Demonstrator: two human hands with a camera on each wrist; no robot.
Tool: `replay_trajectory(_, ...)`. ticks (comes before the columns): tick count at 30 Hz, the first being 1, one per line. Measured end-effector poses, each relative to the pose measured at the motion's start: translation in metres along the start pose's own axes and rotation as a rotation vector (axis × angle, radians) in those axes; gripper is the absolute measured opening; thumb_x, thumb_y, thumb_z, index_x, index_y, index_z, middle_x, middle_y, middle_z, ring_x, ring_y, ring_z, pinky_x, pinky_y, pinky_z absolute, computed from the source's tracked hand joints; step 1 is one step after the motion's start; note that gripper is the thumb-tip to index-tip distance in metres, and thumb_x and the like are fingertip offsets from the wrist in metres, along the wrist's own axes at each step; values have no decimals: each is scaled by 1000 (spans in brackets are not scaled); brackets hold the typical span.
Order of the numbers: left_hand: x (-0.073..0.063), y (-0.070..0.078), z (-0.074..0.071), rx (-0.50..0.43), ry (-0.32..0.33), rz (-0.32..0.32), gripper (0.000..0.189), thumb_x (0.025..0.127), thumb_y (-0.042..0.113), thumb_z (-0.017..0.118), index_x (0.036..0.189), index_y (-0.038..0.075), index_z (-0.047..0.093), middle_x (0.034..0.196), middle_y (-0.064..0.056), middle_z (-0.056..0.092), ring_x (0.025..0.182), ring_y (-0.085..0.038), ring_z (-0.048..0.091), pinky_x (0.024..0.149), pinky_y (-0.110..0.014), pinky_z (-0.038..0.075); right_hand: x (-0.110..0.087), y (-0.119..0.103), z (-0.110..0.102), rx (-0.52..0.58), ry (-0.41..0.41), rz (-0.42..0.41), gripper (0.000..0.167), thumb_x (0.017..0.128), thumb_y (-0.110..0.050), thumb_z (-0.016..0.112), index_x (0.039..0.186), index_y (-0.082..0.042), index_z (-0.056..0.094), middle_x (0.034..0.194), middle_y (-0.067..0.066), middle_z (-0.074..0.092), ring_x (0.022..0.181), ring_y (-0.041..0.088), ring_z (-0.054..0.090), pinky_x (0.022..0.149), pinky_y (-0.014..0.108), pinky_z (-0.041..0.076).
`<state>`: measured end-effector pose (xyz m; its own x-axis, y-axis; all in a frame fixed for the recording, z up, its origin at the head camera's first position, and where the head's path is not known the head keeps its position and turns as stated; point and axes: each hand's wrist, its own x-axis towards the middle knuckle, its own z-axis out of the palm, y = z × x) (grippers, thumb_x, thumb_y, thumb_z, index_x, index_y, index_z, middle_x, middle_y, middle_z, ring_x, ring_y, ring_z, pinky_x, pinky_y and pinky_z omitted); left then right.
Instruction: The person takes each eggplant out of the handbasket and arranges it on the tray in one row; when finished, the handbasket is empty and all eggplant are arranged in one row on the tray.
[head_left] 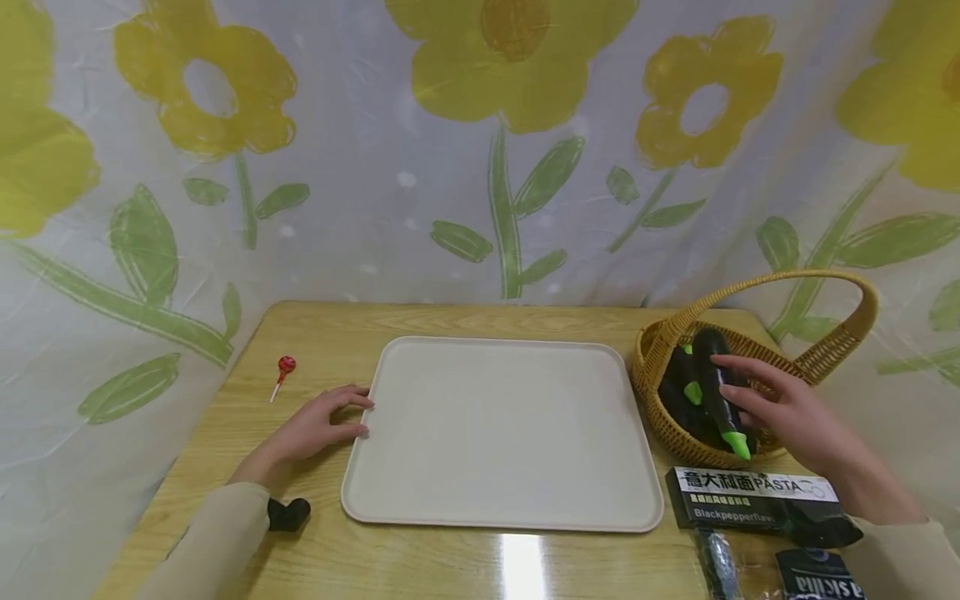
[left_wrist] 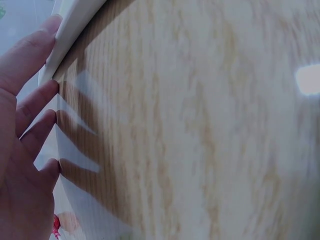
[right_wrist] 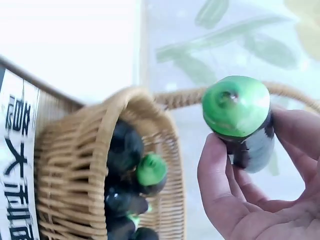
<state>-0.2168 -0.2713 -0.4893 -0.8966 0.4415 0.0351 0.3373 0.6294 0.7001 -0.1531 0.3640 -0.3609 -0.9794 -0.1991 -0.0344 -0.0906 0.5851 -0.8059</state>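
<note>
- Head: the right hand [head_left: 776,404] pinches a dark eggplant [head_left: 716,379] over the basket [head_left: 697,452]; the left hand [head_left: 318,425], fingers loosely parted, touches the edge of the tray [head_left: 498,433]. Lifting out seems the step in hand; the next move likely calls for clearing the handle [head_left: 843,346].
- Left wrist: fingers spread, gripping nothing.
- Right wrist: thumb and fingers hold the eggplant, glossy and near-black, its rounded cap bright green.

We tag the held eggplant [head_left: 711,379] near-black, bright green cap. Wicker basket [head_left: 667,425]: golden-tan weave. Tray [head_left: 498,433]: plain off-white. Tabletop [head_left: 405,558]: yellowish-tan wood grain. Backdrop [head_left: 337,250]: whitish, yellow-flower and green-leaf print. Lollipop [head_left: 286,365] we log red, white stick. Pasta box [head_left: 750,500]: black, white band, black lettering.
</note>
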Motion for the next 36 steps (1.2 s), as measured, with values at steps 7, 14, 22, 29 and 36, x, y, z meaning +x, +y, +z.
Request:
replay_trajectory(7, 0, -1, 1, -12, 7, 5, 38, 87, 29, 75, 119, 11, 65, 145, -18, 47, 138, -44, 32, 110, -64, 22, -20, -14, 4, 24, -22, -42, 46, 103, -22, 52, 148, -17, 41, 76, 6, 55, 66, 19, 55, 52, 37, 49)
replay_trajectory(14, 1, -2, 1, 8, 1, 4, 37, 88, 30, 74, 119, 11, 65, 145, -18, 47, 138, -44, 32, 110, -64, 22, -27, -37, 14, 40, -67, -36, 48, 103, -25, 51, 149, -20, 40, 131, 5, 50, 102, 9, 62, 77, 30, 57)
replay_trajectory(22, 1, 0, -1, 13, -6, 3, 37, 88, 31, 74, 118, 12, 65, 145, -18, 47, 139, -44, 30, 111, -64, 21, -8, -57, 42, 123, -111, -60, 46, 102, -27, 54, 146, -17, 44, 134, 10, 48, 98, 11, 64, 81, 28, 55)
replay_trajectory(29, 1, -1, -2, 14, 0, 15, 38, 87, 29, 75, 119, 11, 65, 144, -19, 47, 138, -45, 31, 111, -63, 22, 31, -63, 77, 160, -146, -60, 47, 98, -34, 60, 142, -22, 48, 138, 10, 49, 109, 22, 63, 90, 36, 51)
replay_trajectory(36, 3, -3, 0, 10, -4, 24, 38, 87, 30, 75, 119, 11, 65, 143, -19, 48, 138, -45, 32, 111, -63, 22, 80, -73, 136, 293, -209, -88, 47, 97, -25, 64, 141, -17, 51, 148, 9, 40, 126, 32, 53, 101, 46, 44)
